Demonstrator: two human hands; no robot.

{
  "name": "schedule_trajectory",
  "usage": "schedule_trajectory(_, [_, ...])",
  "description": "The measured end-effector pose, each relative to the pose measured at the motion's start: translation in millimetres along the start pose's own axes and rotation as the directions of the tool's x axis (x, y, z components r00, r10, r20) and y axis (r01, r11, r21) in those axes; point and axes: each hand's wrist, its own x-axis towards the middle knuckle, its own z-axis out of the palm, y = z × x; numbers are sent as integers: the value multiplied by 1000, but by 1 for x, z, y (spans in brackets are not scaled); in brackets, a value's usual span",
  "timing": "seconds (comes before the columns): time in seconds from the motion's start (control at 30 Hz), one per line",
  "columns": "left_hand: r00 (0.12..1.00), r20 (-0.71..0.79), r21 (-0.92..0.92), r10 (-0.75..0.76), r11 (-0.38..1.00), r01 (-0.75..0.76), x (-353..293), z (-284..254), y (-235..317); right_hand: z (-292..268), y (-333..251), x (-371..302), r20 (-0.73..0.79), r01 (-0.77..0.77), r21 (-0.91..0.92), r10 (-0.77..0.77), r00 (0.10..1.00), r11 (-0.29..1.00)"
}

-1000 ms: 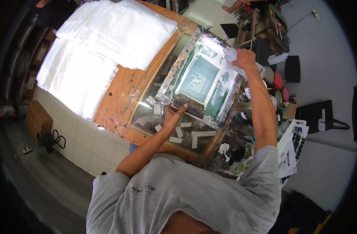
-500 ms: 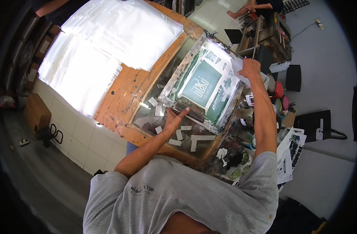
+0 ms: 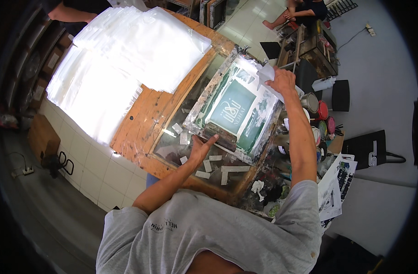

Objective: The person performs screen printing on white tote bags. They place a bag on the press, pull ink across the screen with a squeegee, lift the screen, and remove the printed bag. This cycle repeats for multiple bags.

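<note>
A screen-printing frame (image 3: 203, 97) with green and pale mesh and a white design lies tilted on the glass-topped part of the table. My left hand (image 3: 199, 149) is closed at its near edge, its thumb on the dark wooden squeegee (image 3: 222, 138) resting across the screen's near end. At the frame's far right edge, my right hand (image 3: 282, 82) is closed around a whitish translucent plastic piece (image 3: 266, 74). My fingers hide part of that piece, so its exact kind is unclear.
Stacked clear plastic bags (image 3: 168, 50) cover the wooden table's (image 3: 140, 116) far left. Pale strips (image 3: 235, 169) lie on the glass. Cans of ink (image 3: 322, 109), a white bottle (image 3: 324, 83) and papers (image 3: 332, 192) stand or lie right. Another person's arm (image 3: 74, 13) reaches in; a second person (image 3: 304, 13) sits far right.
My right hand and the plastic piece have shifted a little left along the screen's far right side. The left hand stays at the squeegee, and the whole view has shifted slightly.
</note>
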Motion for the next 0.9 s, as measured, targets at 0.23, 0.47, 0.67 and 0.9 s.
schedule_trajectory(0.23, [998,65,-14,-1,1000,2,-7,0,10,17,36,-19,175,-41,-140,65,982,989])
schedule_trajectory(0.47, [997,70,-50,-23,998,27,-15,3,21,37,37,-18,195,-70,-99,89,977,993])
schedule_trajectory(0.67, [995,101,-134,-6,991,20,-13,0,16,18,2,-9,20,-50,141,48,999,989])
schedule_trajectory(0.9, [991,121,-105,-51,992,64,-13,0,21,32,16,-21,147,-112,61,102,984,992])
